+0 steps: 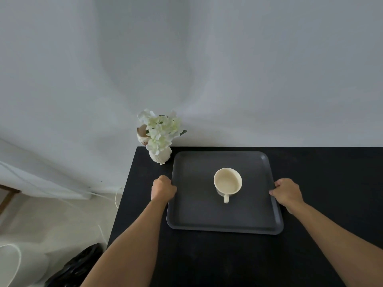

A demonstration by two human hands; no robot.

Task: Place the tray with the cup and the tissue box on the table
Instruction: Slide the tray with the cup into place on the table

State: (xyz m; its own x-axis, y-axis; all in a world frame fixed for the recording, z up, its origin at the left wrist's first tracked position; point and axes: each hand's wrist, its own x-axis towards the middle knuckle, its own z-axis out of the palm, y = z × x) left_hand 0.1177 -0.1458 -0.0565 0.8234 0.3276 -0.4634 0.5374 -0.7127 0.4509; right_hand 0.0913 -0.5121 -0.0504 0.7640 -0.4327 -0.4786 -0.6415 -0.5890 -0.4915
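A: Tray position?

B: Flat on the black table, lower centre of frame, near the table's left edge. Bare table to its right and in front.

A: Contents?

B: Only a cream cup, upright, handle toward the bottom; whether it holds anything, can't tell. Flower vase just beside the tray's upper-left corner.

A: Hands?

B: Left hand curled closed around the tray's left rim, right hand gripping the right rim.
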